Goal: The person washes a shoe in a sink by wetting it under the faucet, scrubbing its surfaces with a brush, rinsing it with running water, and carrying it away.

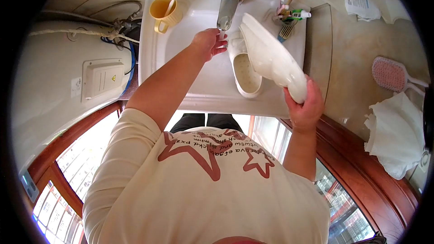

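My right hand (307, 104) grips one end of a white shoe (273, 55), which it holds tilted on its side over the right part of the sink (203, 100). A second white shoe (248, 76) lies in the sink, its opening facing up, partly covered by the held one. Under the spout of the metal faucet (229, 7) is my left hand (210, 44), fingers apart with nothing held, where a little water seems to run onto the fingertips.
A yellow cup (162, 11) with a toothbrush stands at the sink's back left. Toothbrushes and a green tube (297, 15) stand at the back right. Farther right are a pink hairbrush (389, 69) and white tissue (392, 133). Hoses run along the left wall.
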`<control>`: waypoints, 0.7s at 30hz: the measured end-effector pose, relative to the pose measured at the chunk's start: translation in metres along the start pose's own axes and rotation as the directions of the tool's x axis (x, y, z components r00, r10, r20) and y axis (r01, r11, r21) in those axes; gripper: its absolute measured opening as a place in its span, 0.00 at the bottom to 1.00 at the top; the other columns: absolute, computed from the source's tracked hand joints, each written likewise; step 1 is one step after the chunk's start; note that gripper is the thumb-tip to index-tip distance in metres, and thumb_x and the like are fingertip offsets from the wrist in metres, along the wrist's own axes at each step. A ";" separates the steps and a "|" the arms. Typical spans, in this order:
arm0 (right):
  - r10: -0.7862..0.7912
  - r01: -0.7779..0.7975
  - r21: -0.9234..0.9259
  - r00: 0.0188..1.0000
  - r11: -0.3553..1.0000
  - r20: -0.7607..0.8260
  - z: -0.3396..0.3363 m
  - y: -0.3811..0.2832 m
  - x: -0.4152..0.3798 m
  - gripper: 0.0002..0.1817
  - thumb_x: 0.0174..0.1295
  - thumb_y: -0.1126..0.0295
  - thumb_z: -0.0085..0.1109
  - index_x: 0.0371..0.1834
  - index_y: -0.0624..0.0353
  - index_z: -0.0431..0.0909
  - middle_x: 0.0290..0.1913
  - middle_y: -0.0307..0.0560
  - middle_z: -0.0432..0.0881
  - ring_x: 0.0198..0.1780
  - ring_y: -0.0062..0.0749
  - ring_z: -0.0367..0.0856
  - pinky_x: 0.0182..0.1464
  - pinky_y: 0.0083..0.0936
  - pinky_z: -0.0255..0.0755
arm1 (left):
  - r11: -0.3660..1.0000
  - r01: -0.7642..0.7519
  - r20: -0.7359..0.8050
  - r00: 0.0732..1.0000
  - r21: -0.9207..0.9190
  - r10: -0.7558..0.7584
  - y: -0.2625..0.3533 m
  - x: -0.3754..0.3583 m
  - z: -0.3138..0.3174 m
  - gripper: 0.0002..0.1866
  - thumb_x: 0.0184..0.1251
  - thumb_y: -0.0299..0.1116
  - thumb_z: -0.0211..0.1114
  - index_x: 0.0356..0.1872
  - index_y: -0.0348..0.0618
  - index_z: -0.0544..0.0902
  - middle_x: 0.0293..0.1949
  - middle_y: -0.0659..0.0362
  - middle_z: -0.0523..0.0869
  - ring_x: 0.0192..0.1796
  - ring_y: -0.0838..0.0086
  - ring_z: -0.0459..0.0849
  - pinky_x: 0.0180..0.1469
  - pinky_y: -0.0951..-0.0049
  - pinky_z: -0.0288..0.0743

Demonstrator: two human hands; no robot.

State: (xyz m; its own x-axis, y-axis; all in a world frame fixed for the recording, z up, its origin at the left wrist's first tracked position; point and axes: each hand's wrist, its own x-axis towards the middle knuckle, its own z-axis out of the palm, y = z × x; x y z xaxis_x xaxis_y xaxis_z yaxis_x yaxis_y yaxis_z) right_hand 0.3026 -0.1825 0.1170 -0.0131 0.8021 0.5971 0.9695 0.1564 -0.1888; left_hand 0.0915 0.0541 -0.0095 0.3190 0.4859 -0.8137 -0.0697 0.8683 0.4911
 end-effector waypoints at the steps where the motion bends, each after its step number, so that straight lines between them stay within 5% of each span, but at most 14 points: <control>1: 0.000 0.000 0.000 1.000 1.000 0.000 0.001 0.001 -0.002 0.40 0.45 0.63 0.81 0.61 0.63 0.71 0.50 0.61 0.82 0.48 0.57 0.83 0.49 0.38 0.80 | 1.000 -0.006 0.007 1.000 0.009 0.006 0.000 0.001 0.000 0.13 0.78 0.35 0.47 0.49 0.45 0.79 0.45 0.58 0.84 0.45 0.70 0.82 0.51 0.61 0.80; 4: -0.091 0.091 -0.021 0.995 0.996 -0.045 0.004 -0.002 -0.003 0.39 0.46 0.65 0.80 0.61 0.64 0.70 0.50 0.62 0.82 0.47 0.59 0.83 0.50 0.38 0.80 | 1.000 0.015 0.033 0.999 0.026 -0.016 -0.005 0.004 -0.002 0.12 0.76 0.35 0.50 0.50 0.45 0.79 0.46 0.58 0.84 0.46 0.69 0.82 0.52 0.62 0.79; 6: 0.329 -0.329 -0.018 0.941 0.944 0.079 0.007 -0.014 0.002 0.40 0.49 0.67 0.78 0.65 0.65 0.67 0.54 0.59 0.81 0.51 0.53 0.83 0.54 0.37 0.78 | 0.999 0.015 0.038 0.999 0.034 -0.016 -0.009 0.005 -0.005 0.12 0.75 0.37 0.53 0.50 0.45 0.79 0.46 0.58 0.84 0.47 0.68 0.82 0.52 0.62 0.79; 7: 0.329 -0.329 -0.020 0.941 0.944 0.079 0.014 -0.014 0.001 0.40 0.49 0.67 0.78 0.65 0.65 0.67 0.54 0.59 0.81 0.51 0.53 0.83 0.54 0.37 0.78 | 0.999 0.014 0.047 0.999 0.045 -0.016 -0.010 0.005 -0.006 0.12 0.74 0.39 0.56 0.51 0.46 0.79 0.46 0.58 0.84 0.48 0.68 0.82 0.53 0.61 0.79; 9: 0.702 -0.685 0.458 0.693 0.567 0.168 0.039 -0.003 -0.004 0.42 0.50 0.68 0.77 0.68 0.67 0.65 0.59 0.56 0.78 0.56 0.42 0.80 0.58 0.33 0.75 | 0.998 0.030 0.038 0.999 0.051 -0.032 -0.015 0.006 -0.008 0.13 0.72 0.41 0.59 0.51 0.47 0.79 0.46 0.59 0.84 0.49 0.67 0.82 0.53 0.60 0.78; 10: 0.700 -0.683 0.459 0.694 0.568 0.166 0.049 0.002 -0.007 0.42 0.50 0.68 0.77 0.68 0.67 0.65 0.59 0.56 0.78 0.56 0.42 0.80 0.58 0.33 0.75 | 0.997 0.047 0.024 0.999 0.059 -0.049 -0.015 0.005 -0.009 0.15 0.70 0.42 0.62 0.51 0.48 0.79 0.46 0.60 0.83 0.49 0.67 0.81 0.53 0.59 0.78; 12: 0.750 -0.750 0.569 0.579 0.336 0.319 0.066 0.009 -0.011 0.42 0.53 0.69 0.75 0.70 0.67 0.64 0.62 0.54 0.75 0.60 0.34 0.76 0.61 0.30 0.72 | 0.997 0.070 0.050 0.996 0.036 -0.072 -0.018 -0.003 -0.016 0.16 0.69 0.43 0.63 0.52 0.49 0.79 0.47 0.61 0.82 0.49 0.66 0.81 0.54 0.59 0.77; 14: 0.770 -0.797 0.498 0.542 0.343 0.337 0.079 0.010 -0.009 0.41 0.54 0.68 0.75 0.69 0.67 0.65 0.61 0.54 0.76 0.59 0.35 0.77 0.61 0.29 0.72 | 0.995 0.097 0.077 0.992 0.015 -0.098 -0.020 -0.004 -0.026 0.17 0.68 0.44 0.65 0.52 0.50 0.78 0.47 0.61 0.81 0.49 0.66 0.81 0.54 0.58 0.76; 16: 0.809 -0.847 0.517 0.387 0.123 0.442 0.088 0.010 -0.005 0.39 0.55 0.69 0.73 0.69 0.67 0.66 0.60 0.53 0.77 0.58 0.35 0.78 0.61 0.28 0.72 | 0.991 0.053 0.001 0.999 0.125 -0.053 -0.024 0.000 -0.039 0.19 0.67 0.45 0.67 0.54 0.52 0.77 0.48 0.61 0.79 0.48 0.66 0.80 0.55 0.60 0.75; 21: 0.771 -0.825 0.554 0.278 -0.114 0.572 0.105 0.012 -0.011 0.36 0.56 0.70 0.72 0.68 0.66 0.68 0.58 0.51 0.79 0.57 0.35 0.78 0.60 0.29 0.73 | 0.977 0.105 -0.091 0.992 0.183 -0.089 -0.024 -0.002 -0.058 0.21 0.64 0.45 0.69 0.55 0.53 0.76 0.47 0.61 0.80 0.47 0.67 0.80 0.53 0.60 0.75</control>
State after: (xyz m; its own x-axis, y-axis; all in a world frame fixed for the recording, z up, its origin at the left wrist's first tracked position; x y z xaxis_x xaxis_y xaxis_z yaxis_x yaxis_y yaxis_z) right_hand 0.2888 -0.1285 0.0260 0.6042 0.6735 -0.4258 -0.2353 -0.3598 -0.9029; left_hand 0.0378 0.0384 -0.0374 0.2366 0.4136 -0.8792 0.1386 0.8812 0.4519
